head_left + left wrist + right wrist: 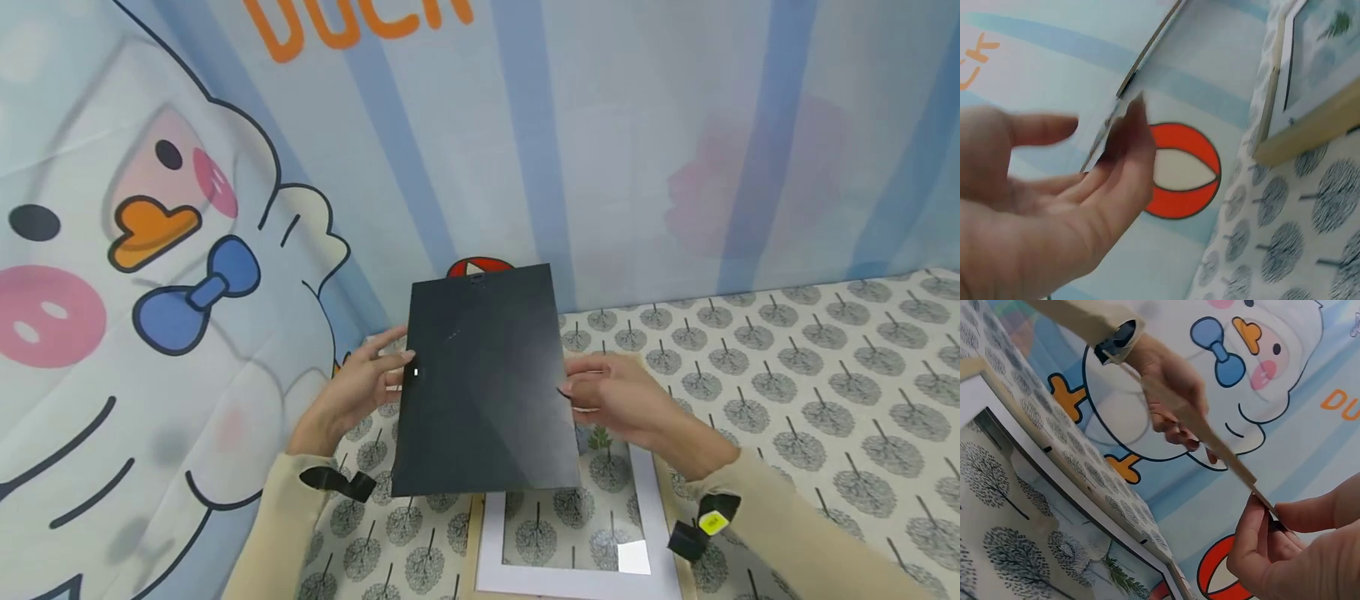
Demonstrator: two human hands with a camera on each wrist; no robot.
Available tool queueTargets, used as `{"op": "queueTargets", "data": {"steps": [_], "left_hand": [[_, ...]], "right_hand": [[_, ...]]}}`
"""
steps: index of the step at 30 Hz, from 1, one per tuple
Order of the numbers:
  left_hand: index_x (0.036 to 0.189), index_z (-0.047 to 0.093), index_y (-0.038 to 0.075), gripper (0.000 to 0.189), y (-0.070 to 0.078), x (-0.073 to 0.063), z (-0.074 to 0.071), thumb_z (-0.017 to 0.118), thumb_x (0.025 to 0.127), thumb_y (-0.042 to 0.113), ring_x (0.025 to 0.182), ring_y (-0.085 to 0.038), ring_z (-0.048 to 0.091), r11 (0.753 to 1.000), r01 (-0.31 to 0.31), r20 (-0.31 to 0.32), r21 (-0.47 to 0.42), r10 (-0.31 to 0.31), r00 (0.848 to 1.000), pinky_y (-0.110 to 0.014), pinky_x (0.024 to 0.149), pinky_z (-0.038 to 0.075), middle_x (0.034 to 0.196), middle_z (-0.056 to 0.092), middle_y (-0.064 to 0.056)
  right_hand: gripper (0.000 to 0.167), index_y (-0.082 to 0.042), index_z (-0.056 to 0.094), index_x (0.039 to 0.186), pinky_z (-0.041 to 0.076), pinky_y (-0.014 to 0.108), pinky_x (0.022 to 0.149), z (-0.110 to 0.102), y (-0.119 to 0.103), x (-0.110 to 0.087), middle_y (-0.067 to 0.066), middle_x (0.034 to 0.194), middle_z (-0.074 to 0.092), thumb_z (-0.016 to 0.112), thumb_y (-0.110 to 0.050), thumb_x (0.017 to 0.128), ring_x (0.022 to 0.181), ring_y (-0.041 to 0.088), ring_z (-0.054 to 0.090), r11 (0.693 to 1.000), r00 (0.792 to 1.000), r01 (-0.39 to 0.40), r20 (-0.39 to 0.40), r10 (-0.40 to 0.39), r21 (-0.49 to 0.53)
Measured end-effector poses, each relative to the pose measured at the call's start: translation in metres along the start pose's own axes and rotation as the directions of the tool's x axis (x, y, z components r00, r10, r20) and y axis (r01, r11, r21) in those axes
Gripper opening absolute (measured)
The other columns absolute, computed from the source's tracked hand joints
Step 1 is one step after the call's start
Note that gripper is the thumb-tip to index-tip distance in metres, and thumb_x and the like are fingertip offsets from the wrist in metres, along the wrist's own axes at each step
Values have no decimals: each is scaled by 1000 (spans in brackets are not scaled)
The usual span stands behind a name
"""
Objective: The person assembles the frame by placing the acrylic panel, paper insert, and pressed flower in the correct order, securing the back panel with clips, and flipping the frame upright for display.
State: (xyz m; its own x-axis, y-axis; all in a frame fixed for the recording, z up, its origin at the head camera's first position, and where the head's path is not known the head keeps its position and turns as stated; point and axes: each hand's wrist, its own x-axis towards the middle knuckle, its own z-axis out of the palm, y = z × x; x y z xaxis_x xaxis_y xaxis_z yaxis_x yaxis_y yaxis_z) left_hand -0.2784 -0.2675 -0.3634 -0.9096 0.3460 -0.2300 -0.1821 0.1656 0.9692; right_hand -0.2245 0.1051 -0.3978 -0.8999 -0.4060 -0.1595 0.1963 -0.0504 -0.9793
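Note:
A thin black backing board (483, 383) is held raised and tilted, its dark face toward me in the head view. My right hand (626, 396) pinches its right edge between thumb and fingers; the right wrist view shows the board (1222, 450) nearly edge-on. At the opposite edge is my left hand (356, 383), fingers partly hidden behind the board. In the left wrist view the left hand's thumb (1044, 128) stands off the board, with fingers extended along its other side. Below lies a wooden picture frame (663, 500) with a white mat (577, 579) and clear pane.
A tree-patterned cloth (847, 400) covers the table beneath the frame. Behind it hangs a blue striped backdrop (630, 150) with a large cartoon duck. A green leaf sprig (600, 437) shows inside the frame's opening, partly near the right hand.

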Motion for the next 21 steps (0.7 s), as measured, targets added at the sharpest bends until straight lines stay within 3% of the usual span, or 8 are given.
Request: {"op": "queueTargets", "data": {"steps": [3,5,7,9,11,14,18,21], "left_hand": [[169,1,40,77,-5,-7,8,50,113,21,93,-14,78,999,27,167,-42,-19,986,-37,87,65,129,73,5],[168,-4,45,80,-10,-11,13,48,113,18,91,-15,78,996,35,243,-80,-14,970,-36,86,65,131,73,5],[168,-4,45,80,-15,-13,19,46,114,15,91,-15,78,992,36,279,-121,-1,960,-34,84,64,127,75,5],[169,-2,43,81,-20,-13,24,47,113,12,90,-14,78,989,30,280,-144,12,960,-32,83,64,116,78,3],[169,0,42,82,-25,-12,29,48,112,8,90,-13,77,989,25,275,-146,16,961,-32,85,64,109,79,2],[170,3,39,84,-33,-10,38,50,110,4,95,-14,77,992,15,253,-125,18,967,-34,88,64,111,79,2],[170,10,35,82,-41,-10,52,55,109,6,92,-12,76,997,2,205,-75,14,979,-31,83,64,115,76,3],[169,15,38,83,-46,-11,64,62,106,10,79,-10,70,1000,-5,163,-20,8,987,-28,74,61,93,72,4]], "right_hand": [[57,13,36,155,57,28,90,-11,4,-12,8,125,56,55,-7,105,89,7,59,999,1000,-21,7,21,40],[63,14,28,158,57,27,88,-17,7,-19,17,137,52,55,-9,106,90,7,59,997,999,-41,12,40,61],[70,14,20,161,58,25,85,-21,11,-26,26,148,44,56,-10,106,91,6,59,995,998,-66,4,66,69],[72,14,17,162,57,25,86,-25,15,-31,28,151,41,55,-10,106,91,6,59,995,997,-76,6,76,67],[73,14,17,161,58,26,87,-29,19,-36,24,144,47,57,-10,105,88,5,59,994,996,-86,-1,86,64],[74,16,15,161,58,27,86,-34,24,-43,16,135,49,56,-10,105,87,6,55,994,995,-99,-9,100,56],[74,18,13,160,59,27,93,-43,32,-55,33,153,37,55,-12,106,113,12,60,994,994,-110,-5,110,16],[73,19,13,159,60,28,95,-49,38,-62,39,161,26,55,-11,107,126,17,61,994,994,-110,-11,110,-18]]}}
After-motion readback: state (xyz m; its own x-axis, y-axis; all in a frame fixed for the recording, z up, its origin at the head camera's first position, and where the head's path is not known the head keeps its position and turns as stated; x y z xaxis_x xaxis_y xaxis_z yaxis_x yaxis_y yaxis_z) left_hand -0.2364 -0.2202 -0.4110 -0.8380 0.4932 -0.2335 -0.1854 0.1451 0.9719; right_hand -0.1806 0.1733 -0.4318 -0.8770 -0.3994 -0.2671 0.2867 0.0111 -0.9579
